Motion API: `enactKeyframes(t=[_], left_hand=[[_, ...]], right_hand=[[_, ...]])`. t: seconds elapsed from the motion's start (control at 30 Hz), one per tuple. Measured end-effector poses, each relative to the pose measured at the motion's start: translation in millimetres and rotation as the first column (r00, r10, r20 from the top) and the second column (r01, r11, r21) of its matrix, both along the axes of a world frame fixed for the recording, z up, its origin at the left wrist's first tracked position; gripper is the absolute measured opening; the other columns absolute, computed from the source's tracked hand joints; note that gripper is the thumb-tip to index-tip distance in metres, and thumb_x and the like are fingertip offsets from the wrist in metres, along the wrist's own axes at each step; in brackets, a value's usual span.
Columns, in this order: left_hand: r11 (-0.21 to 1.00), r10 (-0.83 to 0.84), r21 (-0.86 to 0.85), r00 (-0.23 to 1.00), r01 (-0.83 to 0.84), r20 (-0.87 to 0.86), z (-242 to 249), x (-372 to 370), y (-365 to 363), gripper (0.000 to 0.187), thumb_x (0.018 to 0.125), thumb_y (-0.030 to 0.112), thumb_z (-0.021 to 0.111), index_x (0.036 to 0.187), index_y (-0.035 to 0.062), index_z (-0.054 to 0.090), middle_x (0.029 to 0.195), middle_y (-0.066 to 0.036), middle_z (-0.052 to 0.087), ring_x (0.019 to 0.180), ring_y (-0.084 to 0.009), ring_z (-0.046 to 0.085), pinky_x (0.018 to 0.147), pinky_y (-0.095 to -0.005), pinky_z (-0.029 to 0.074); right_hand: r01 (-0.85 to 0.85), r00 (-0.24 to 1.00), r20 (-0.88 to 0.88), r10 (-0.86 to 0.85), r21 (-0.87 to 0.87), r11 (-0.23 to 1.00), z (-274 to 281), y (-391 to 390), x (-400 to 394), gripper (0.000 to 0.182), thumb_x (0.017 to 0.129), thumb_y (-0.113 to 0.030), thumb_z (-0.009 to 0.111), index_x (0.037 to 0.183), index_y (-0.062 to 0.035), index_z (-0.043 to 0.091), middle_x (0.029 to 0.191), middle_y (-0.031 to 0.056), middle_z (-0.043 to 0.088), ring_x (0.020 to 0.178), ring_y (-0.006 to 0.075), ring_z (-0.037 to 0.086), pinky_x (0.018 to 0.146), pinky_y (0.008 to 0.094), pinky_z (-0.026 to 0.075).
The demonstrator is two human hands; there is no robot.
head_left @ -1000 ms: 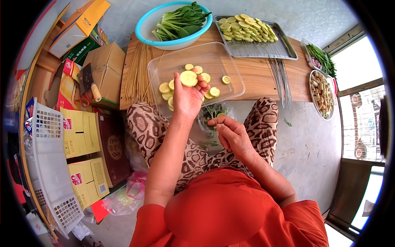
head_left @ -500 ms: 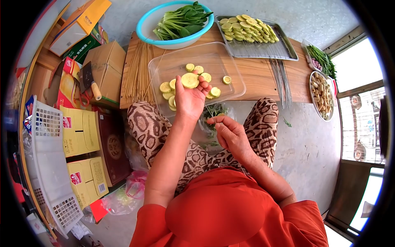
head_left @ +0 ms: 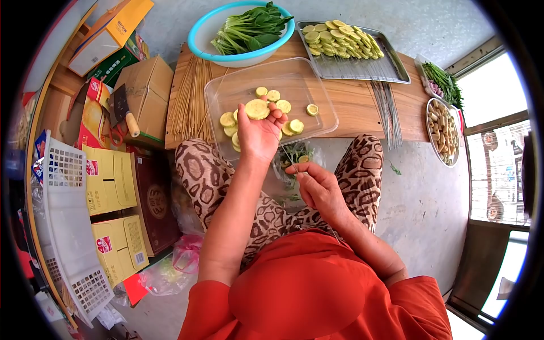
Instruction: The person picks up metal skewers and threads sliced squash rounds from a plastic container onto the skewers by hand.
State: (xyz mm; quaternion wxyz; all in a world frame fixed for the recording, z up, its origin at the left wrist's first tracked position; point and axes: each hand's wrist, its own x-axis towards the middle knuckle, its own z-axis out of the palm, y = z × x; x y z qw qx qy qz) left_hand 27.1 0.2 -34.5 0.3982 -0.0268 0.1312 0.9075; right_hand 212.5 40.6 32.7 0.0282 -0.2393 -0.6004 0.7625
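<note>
My left hand point(head_left: 259, 133) is palm up over the clear plastic tub point(head_left: 324, 107), its fingers closed round a pale round zucchini slice point(head_left: 257, 109). Lower and to the right, my right hand point(head_left: 320, 191) pinches a thin metal skewer point(head_left: 290, 157), which points up toward the left hand. The skewer's tip is too fine to make out against the palm. Several more zucchini slices point(head_left: 283, 106) lie loose in the tub, some of them hidden behind my left hand.
Behind the tub stand a blue-rimmed basin point(head_left: 195, 35) of leafy greens and a metal tray point(head_left: 399, 71) of skewered zucchini slices. Bamboo skewers point(head_left: 190, 107) lie left on the wooden table point(head_left: 354, 122). At right are metal skewers point(head_left: 387, 113) and an oval dish point(head_left: 443, 133). A cleaver point(head_left: 120, 105) leans against boxes.
My left hand has shifted slightly left with the zucchini slice. The skewer in my right hand now shows more clearly, and the right hand has barely moved.
</note>
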Motion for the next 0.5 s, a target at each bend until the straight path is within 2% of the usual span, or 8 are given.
enactKeyframes(t=[0.5], left_hand=[[0.999,-0.026,-0.022,0.999,0.026,-0.026,-0.4,1.1,-0.5,0.054,0.097,0.049,0.027,0.106,0.0032,0.052,0.083,-0.008,0.053,0.073,-0.0196,0.050,0.075,-0.0357,0.045]], right_hand=[[0.022,0.999,0.022,-0.022,-0.002,1.000,1.7,0.6,1.5,0.024,0.096,-0.015,0.042,0.109,-0.0001,0.057,0.050,-0.0059,0.037,0.042,0.0032,0.031,0.041,0.0189,0.026]])
